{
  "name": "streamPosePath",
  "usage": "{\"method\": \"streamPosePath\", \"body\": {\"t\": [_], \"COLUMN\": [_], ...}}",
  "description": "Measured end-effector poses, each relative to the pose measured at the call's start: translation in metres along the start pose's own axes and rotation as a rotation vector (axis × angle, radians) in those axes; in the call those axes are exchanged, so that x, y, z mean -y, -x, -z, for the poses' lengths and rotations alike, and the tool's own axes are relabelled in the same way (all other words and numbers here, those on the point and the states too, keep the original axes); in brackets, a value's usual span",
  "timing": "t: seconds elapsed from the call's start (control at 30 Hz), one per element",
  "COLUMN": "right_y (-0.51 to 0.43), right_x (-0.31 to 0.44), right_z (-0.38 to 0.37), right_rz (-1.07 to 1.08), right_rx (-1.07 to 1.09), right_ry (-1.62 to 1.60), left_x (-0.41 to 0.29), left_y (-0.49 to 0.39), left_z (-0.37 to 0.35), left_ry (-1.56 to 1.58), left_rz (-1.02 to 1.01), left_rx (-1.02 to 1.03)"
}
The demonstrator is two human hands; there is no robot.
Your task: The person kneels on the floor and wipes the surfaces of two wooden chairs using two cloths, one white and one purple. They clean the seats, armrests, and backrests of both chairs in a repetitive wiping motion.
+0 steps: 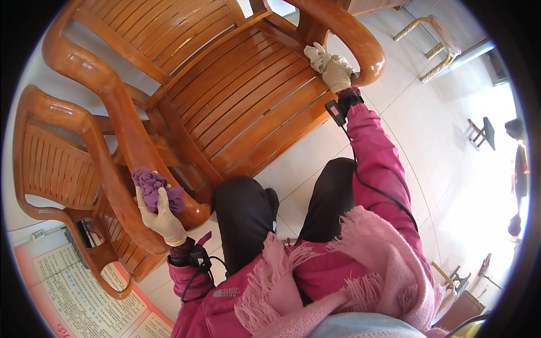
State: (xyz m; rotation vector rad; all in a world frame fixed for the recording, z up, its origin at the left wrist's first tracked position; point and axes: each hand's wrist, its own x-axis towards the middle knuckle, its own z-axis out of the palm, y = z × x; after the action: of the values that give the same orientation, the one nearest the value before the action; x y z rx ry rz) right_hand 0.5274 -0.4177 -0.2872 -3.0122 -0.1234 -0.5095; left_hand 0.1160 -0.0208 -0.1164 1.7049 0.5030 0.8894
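Observation:
My left hand [165,219], in a pale glove, grips a crumpled purple cloth [154,188]. The cloth lies against the front part of the left armrest [139,139] of a varnished wooden slatted chair [236,93]. At the chair's other side, my right hand [337,74], also gloved, holds a bunched whitish cloth [317,55]. That hand is under the curved right armrest [367,46], near the seat's front corner; its fingertips are hidden. Between the two hands spreads the slatted seat, and the slatted backrest [169,34] rises behind it.
A second wooden chair [63,164] stands close on the left. Beyond it a poster bearing writing [84,291] hangs low. A stool with wrapped legs [444,38] and a small dark stool [484,133] stand right on the tiled floor [405,97]. Cables run from both wrists.

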Motion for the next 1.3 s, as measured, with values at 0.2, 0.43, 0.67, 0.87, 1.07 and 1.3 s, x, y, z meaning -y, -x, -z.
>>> {"method": "streamPosePath", "body": {"t": [0.2,0.43,0.67,0.87,1.07,1.3], "right_y": [-0.014,-0.016,0.010,0.037,0.103,0.118], "right_x": [0.005,-0.012,0.000,0.022,0.041,0.046], "right_z": [-0.011,-0.028,-0.014,-0.005,0.040,0.079], "right_rz": [-0.017,0.133,0.166,0.207,0.399,0.631], "right_rx": [0.306,0.111,0.057,0.158,0.186,0.443], "right_ry": [0.043,0.048,0.150,0.305,0.204,-0.134], "left_x": [-0.003,0.008,0.002,0.003,0.004,0.000], "left_y": [-0.002,-0.007,-0.008,-0.011,-0.015,-0.020], "left_z": [-0.003,0.002,-0.003,-0.003,-0.004,-0.010], "left_ry": [0.014,-0.147,-0.035,-0.050,-0.149,-0.184], "left_rz": [0.039,-0.047,-0.067,-0.131,-0.200,-0.281], "left_rx": [-0.020,-0.088,-0.044,-0.027,0.012,0.000]}}
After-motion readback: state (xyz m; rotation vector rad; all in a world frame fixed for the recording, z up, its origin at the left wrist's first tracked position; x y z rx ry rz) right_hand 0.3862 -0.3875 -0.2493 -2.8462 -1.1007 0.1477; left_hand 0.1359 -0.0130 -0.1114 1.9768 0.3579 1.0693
